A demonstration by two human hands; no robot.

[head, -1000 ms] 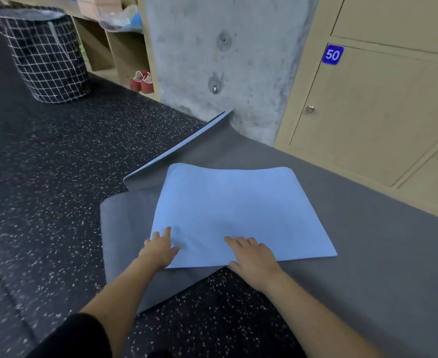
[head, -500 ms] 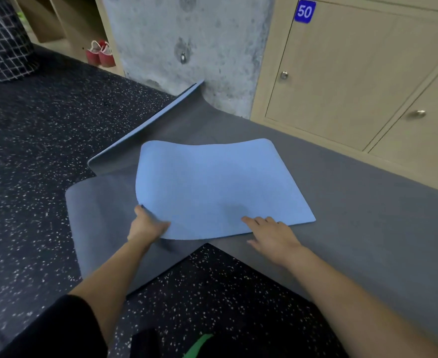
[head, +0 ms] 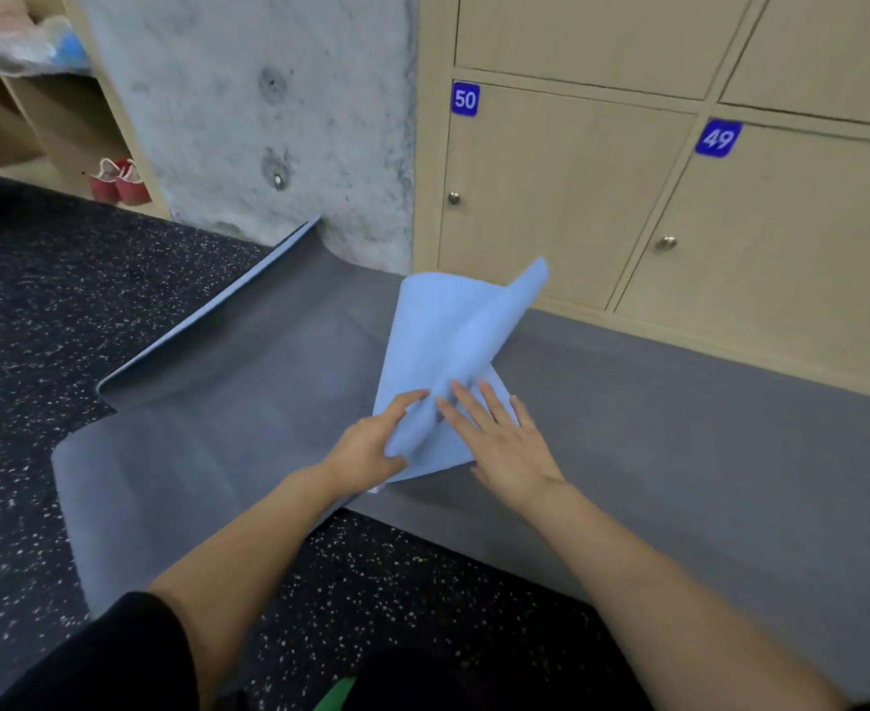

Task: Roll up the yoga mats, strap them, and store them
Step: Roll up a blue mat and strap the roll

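Speckled black floor (head: pixel 63 310), concrete pillar (head: pixel 268 120) upper centre, lockers (head: pixel 576 207) upper right. Grey mat (head: pixel 679 438) lies spread across mid-frame, its far corner curling up against the pillar. Its blue end (head: pixel 438 341), underside up, is turned over at centre and lifts in a loose, cone-like curl.

Judged: rolling barely begun. No tight roll formed, no strap seen, nothing stored; nearly all of the task is left. Only one mat in view.

Left hand (head: pixel 366 449) grips lower edge of blue end, thumb on top. Right hand (head: pixel 504 443) lies flat on it just beside, fingers straight and spread, pressing down.
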